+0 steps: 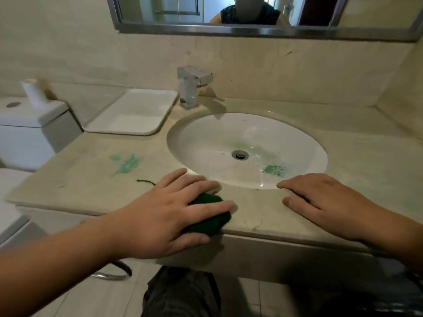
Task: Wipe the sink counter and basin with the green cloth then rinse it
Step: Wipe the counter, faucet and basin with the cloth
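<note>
The dark green cloth [210, 216] lies bunched at the front edge of the beige stone counter [80, 186], just left of the white oval basin [247, 149]. My left hand [169, 213] lies over it, fingers spread and curved across the top, thumb under the counter's lip; much of the cloth is hidden beneath. My right hand [320, 202] rests flat on the counter at the basin's front right rim, holding nothing. Green smears mark the counter [126, 164] and the basin floor [274, 170] near the drain [239, 154]. The chrome tap [191, 86] stands behind the basin.
A white tray [135, 113] sits on the counter's back left. A toilet cistern [27, 129] with a white bottle [34, 92] on it stands to the left. A mirror [251, 17] hangs above. A dark thread [146, 181] lies on the counter.
</note>
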The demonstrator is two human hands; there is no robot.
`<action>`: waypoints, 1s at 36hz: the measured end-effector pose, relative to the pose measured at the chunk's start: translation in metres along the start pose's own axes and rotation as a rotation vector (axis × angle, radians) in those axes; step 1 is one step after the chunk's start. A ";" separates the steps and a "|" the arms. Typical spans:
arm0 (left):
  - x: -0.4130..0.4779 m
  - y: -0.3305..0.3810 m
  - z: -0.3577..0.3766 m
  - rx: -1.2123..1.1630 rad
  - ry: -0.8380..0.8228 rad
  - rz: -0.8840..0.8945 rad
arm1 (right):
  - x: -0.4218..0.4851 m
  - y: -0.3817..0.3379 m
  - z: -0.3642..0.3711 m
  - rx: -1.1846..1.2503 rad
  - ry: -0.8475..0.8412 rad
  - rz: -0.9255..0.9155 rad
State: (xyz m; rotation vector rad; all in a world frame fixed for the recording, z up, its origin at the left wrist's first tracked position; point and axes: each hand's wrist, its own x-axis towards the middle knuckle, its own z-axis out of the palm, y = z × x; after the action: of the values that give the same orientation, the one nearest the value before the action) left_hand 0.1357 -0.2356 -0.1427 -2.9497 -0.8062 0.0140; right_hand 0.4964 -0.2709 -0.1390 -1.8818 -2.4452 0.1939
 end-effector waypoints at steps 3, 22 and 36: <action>0.039 0.004 0.000 -0.016 0.004 -0.067 | 0.000 0.000 0.000 0.000 0.004 0.005; 0.102 0.058 0.002 0.044 0.188 0.099 | 0.002 0.003 0.003 0.040 0.010 0.036; 0.017 -0.002 -0.050 -0.188 0.355 -0.450 | 0.006 -0.027 -0.026 -0.019 -0.127 -0.021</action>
State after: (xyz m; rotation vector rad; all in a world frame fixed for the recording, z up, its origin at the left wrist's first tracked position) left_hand 0.1513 -0.2291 -0.0921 -2.7268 -1.4413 -0.6219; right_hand 0.4721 -0.2700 -0.1097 -1.9062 -2.5558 0.2992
